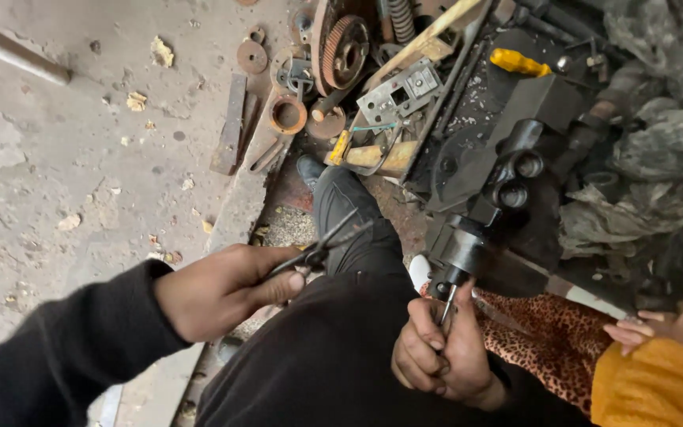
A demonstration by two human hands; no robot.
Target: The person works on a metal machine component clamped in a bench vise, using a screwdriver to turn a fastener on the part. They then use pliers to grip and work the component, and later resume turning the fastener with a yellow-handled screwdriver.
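View from above a seated person in black trousers and a black sleeve, on a dusty concrete floor (49, 158) strewn with scrap. The left hand (227, 289) is closed around a pair of thin dark pliers (322, 249), the fingers wrapped on the handles, the tips pointing up and right over the person's knee (349, 229), held clear of the work as if at the ready. The right hand (436, 352) is closed tight around a thin metal rod (448, 304), which rises from the fist into the end of a dark cylinder (460, 249). That cylinder belongs to a greasy black machine block (515, 158) with two round ports (519, 178) on its side, lying just beyond the knee; the grip looks meant to steady the rod where it enters the part.

Around the work lies a crowd of rusty parts: a toothed wheel (345, 51), a ring (288, 115), discs (252, 57), a flat bar (229, 126), a drilled grey plate (401, 91) and a wooden strip (428, 39). A yellow handle (519, 63) rests on top of the block. A grey cloth (658, 158) is heaped at the right. At the lower right another person's hand (666, 324) rests near a yellow sleeve (658, 383) and a leopard-print fabric (543, 332), close beside the right hand. The scrap hems the block in from behind
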